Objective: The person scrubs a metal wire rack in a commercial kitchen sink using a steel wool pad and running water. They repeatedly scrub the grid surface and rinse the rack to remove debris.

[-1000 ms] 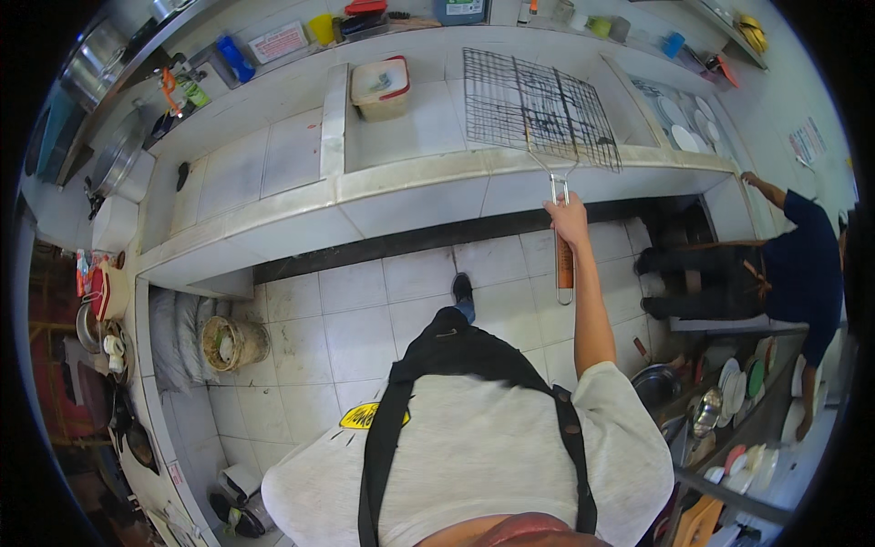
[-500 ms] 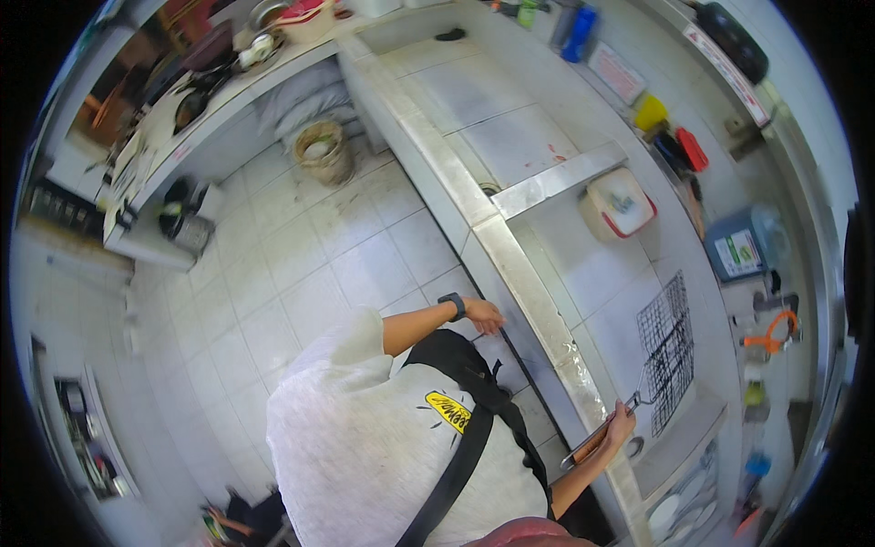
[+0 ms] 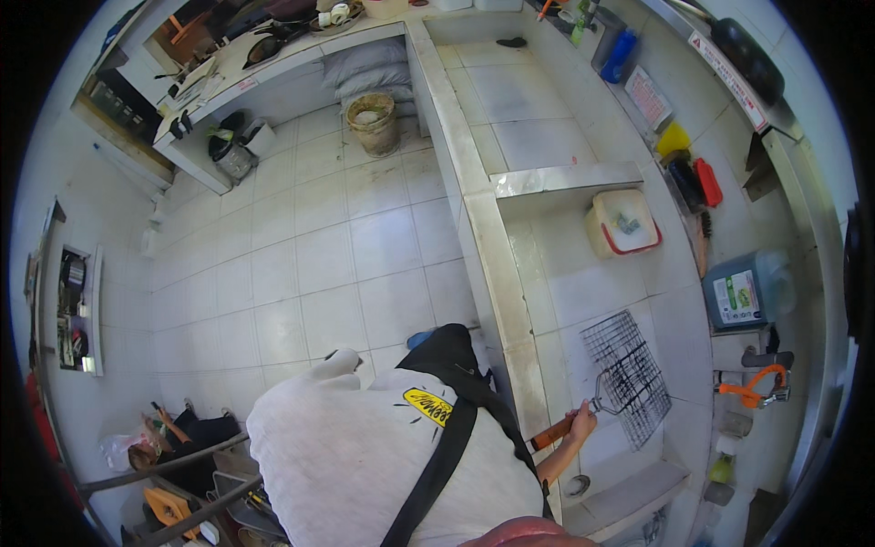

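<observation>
Metal grill points toward upper right, long axis slanting over the basin, right hand closed around its handle.

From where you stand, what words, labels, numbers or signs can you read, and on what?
I don't copy out wording, but lettering shows on:
Yellow patch on the pale shirt: bold, dark.
White label on the blue jug: too small to read.
Whitish notice beside blue bottle: reddish, blurred.
White strip with warning triangle: small.
Brown handle of the grill: none readable.
</observation>
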Demonstrator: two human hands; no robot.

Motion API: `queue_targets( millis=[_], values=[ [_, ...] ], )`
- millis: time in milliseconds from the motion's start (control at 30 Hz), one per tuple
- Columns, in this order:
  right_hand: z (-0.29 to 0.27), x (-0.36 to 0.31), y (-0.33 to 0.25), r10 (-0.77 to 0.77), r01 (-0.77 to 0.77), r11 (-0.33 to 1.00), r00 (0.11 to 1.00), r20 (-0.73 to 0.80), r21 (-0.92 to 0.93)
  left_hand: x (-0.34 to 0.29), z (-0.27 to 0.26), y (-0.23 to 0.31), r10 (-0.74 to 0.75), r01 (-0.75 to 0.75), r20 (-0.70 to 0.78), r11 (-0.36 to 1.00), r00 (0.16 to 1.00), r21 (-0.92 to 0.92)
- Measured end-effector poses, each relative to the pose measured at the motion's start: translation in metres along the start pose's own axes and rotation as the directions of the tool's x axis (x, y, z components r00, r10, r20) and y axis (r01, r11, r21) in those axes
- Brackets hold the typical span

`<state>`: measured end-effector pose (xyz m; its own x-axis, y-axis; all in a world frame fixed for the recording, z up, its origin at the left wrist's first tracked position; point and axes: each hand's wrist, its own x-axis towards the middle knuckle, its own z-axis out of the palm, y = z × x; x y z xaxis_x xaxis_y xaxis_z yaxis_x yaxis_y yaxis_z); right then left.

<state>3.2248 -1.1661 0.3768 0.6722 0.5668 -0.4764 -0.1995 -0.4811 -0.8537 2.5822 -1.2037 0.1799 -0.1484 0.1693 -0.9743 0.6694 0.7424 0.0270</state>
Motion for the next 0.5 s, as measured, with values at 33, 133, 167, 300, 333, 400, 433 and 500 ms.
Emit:
queue_targets(
  millis=[33, 133, 167, 300, 333, 400, 433, 500],
  values=[
    [0.002, 0.004, 0.012, 0.030, -0.031, 0.999, 0.999, 0.024, 0.034, -0.003, 0.015, 0.004, 0.006, -0.005, 0.021, 1.000, 1.000, -0.025],
    [0.012, -0.004, 0.025, 0.180, -0.179, 0.978, 0.984, -0.005, 0.112, -0.004, 0.036, 0.046, 0.163, -0.153, -0.108, 0.984, 0.981, 0.088],
    [0.016, -0.005, 0.022, 0.205, -0.199, 0.971, 0.978, -0.034, 0.133, -0.008, 0.037, 0.069, 0.296, -0.292, -0.138, 0.955, 0.945, 0.052],
    [-0.004, 0.027, 0.060, 0.156, -0.131, 0.974, 0.980, 0.126, -0.185, -0.041, 0.015, 0.170, 0.579, -0.543, -0.256, 0.815, 0.774, 0.202],
    [-0.004, 0.026, 0.053, 0.146, -0.111, 0.957, 0.983, 0.115, -0.267, -0.048, 0.007, 0.198, 0.621, -0.565, -0.317, 0.784, 0.717, 0.258],
    [0.004, 0.023, 0.048, 0.079, -0.066, 0.957, 0.996, 0.033, -0.283, -0.067, -0.011, 0.234, 0.693, -0.615, -0.393, 0.719, 0.604, 0.323],
    [0.006, 0.021, 0.047, 0.046, -0.046, 0.955, 0.999, -0.009, -0.292, -0.076, -0.019, 0.250, 0.724, -0.634, -0.425, 0.685, 0.543, 0.358],
    [0.018, 0.022, 0.055, -0.070, 0.026, 0.886, 0.994, -0.079, -0.462, -0.092, -0.039, 0.286, 0.782, -0.740, -0.518, 0.566, 0.345, 0.362]
  ],
)
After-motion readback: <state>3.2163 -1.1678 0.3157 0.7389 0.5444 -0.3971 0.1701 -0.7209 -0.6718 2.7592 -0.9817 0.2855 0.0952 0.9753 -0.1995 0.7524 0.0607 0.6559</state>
